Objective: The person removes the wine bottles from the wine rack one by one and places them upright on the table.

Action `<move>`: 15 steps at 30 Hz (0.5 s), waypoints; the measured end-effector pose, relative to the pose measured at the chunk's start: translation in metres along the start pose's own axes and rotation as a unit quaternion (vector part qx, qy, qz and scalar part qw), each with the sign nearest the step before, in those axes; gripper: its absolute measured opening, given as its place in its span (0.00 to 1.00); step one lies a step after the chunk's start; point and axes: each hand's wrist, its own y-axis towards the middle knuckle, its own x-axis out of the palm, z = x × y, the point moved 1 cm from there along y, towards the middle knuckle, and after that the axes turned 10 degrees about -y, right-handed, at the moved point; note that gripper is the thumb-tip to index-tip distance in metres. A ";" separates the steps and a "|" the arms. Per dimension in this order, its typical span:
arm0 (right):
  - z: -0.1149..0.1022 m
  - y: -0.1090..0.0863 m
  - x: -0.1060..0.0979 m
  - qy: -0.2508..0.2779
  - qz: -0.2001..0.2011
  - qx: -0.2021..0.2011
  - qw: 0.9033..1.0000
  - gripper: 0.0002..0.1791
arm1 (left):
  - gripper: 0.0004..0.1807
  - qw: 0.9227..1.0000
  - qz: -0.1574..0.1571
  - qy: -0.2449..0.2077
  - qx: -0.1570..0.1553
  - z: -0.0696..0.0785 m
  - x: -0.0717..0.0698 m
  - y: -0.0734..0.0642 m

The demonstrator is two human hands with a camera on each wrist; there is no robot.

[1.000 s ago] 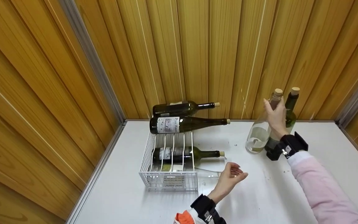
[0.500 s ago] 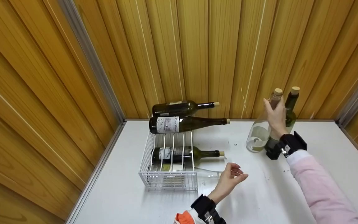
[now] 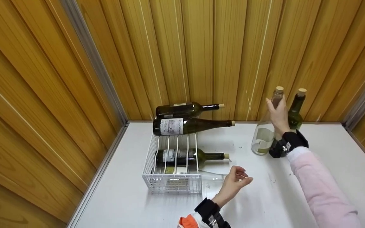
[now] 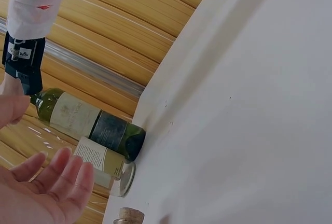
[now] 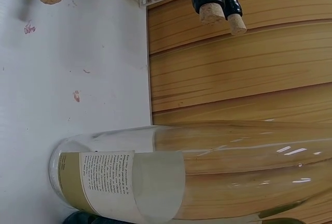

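right hand (image 3: 279, 117): gripping clear bottle (image 3: 263, 139) by its neck, well right of rack (image 3: 194, 185) | left hand (image 3: 231, 183): relaxed, holding nothing | apparently done: four bottles (image 3: 171, 126) lying in or atop rack | apparently remaining: clear bottle, green bottle (image 3: 295, 120)

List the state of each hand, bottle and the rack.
Held clear bottle: upright, corked
Right hand: gripping it near the neck
Left hand: holding nothing, fingers loosely curled
Green bottle: upright, corked
Front top bottle: on its side, corked
Rear top bottle: on its side, corked
Racked dark bottle: on its side, corked
Racked clear bottle: on its side, cork unclear
Wire rack: loaded with bottles
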 end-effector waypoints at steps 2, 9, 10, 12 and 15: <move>0.002 0.001 -0.001 0.000 -0.008 0.002 1.000 0.26 | 0.15 1.000 -0.001 0.001 0.001 0.000 0.000 0.000; 0.002 0.003 0.000 -0.010 -0.011 -0.003 1.000 0.29 | 0.15 1.000 0.000 0.001 0.003 0.000 0.001 0.001; 0.002 0.003 0.000 -0.012 -0.011 -0.004 1.000 0.29 | 0.15 1.000 0.000 0.001 0.001 0.000 0.001 0.001; 0.003 0.004 0.000 -0.014 -0.010 -0.007 1.000 0.29 | 0.15 1.000 -0.001 0.003 0.003 0.000 0.001 0.001; 0.003 0.005 0.001 -0.014 -0.008 -0.008 1.000 0.29 | 0.15 1.000 -0.004 0.004 -0.001 -0.001 0.001 0.002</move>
